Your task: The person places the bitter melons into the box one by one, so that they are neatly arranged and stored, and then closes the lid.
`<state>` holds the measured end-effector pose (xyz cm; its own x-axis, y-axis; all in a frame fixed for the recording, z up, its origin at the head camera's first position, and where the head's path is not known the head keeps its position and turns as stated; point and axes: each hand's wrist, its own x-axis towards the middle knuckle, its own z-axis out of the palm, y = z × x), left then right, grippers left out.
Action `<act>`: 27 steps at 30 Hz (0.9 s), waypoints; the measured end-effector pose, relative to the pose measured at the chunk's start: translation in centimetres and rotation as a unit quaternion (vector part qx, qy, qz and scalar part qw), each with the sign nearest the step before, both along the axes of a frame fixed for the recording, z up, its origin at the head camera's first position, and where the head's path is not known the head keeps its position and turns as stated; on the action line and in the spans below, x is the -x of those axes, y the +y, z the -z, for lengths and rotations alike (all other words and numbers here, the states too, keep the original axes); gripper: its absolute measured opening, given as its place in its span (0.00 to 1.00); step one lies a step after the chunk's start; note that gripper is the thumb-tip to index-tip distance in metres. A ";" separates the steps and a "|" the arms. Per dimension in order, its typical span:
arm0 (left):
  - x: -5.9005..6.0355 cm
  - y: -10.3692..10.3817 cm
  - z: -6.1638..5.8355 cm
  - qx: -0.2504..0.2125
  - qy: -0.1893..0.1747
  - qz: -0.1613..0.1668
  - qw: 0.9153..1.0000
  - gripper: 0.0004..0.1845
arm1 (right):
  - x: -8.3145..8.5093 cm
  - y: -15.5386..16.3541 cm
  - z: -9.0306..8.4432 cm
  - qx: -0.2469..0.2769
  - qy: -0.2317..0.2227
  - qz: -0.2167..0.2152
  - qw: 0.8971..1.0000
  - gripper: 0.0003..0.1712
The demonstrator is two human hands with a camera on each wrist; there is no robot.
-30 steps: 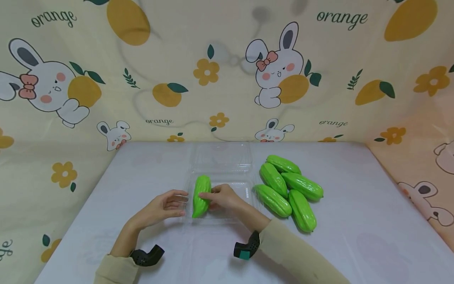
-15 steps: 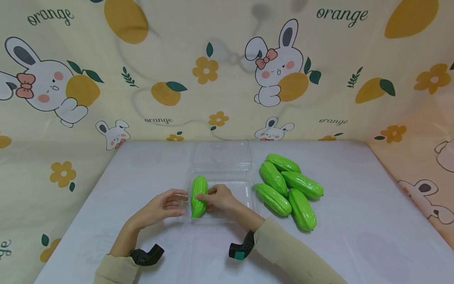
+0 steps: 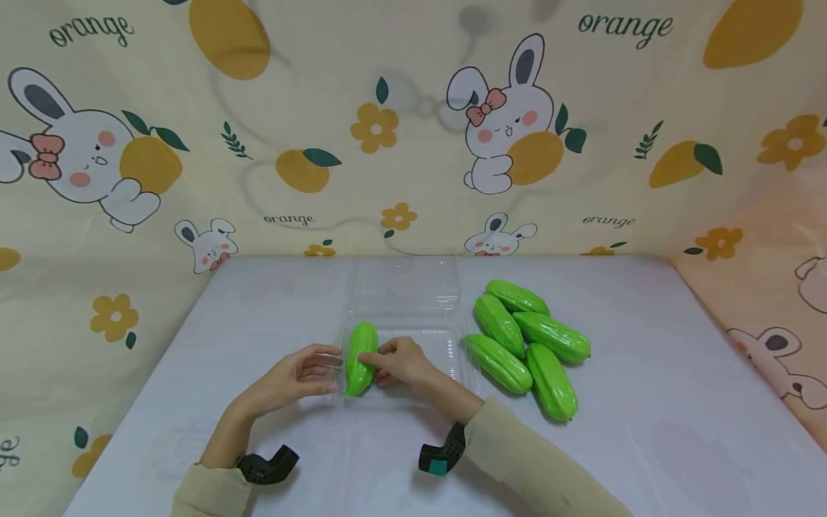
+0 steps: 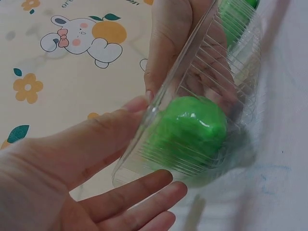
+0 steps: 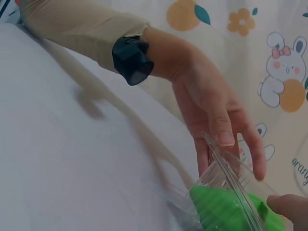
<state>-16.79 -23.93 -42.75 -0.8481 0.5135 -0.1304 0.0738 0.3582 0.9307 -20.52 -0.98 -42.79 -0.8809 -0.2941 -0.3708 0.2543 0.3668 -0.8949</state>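
Observation:
A bright green, glossy ridged gourd (image 3: 361, 359) lies lengthwise at the left side of a clear plastic clamshell box (image 3: 413, 397). My right hand (image 3: 405, 360) holds this gourd, thumb over its top and the fingers at its right side. At the box's left wall is my left hand (image 3: 304, 373), its fingers extended. The left wrist view shows that hand's thumb at the clear rim, with the gourd (image 4: 192, 127) visible through the ribbed plastic. From the right wrist view, the left hand (image 5: 211, 101) appears beyond the box rim, and the gourd (image 5: 221, 207) sits inside.
Several similar green gourds (image 3: 497, 362) lie in a cluster on the white table (image 3: 646, 402), right of the box. The box's clear lid (image 3: 403, 283) is folded back toward the printed backdrop (image 3: 413, 179). Each wrist wears a black camera (image 3: 268, 465).
The gourd and my right hand have shifted slightly left, bringing the gourd closer to the box's left wall. My left hand has stayed in place.

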 end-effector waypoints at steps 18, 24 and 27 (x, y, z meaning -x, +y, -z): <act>0.0 0.0 0.0 -0.002 0.008 0.005 1.000 0.35 | -1.2 2.1 -2.2 -0.003 0.021 -0.018 1.000 0.22; 0.0 0.0 0.0 -0.001 0.011 0.005 1.000 0.35 | -1.9 2.9 -2.5 0.013 0.033 -0.021 0.999 0.22; -0.1 0.0 -0.1 -0.002 0.010 0.005 1.000 0.35 | -2.3 3.4 -2.6 0.017 0.036 -0.025 0.999 0.23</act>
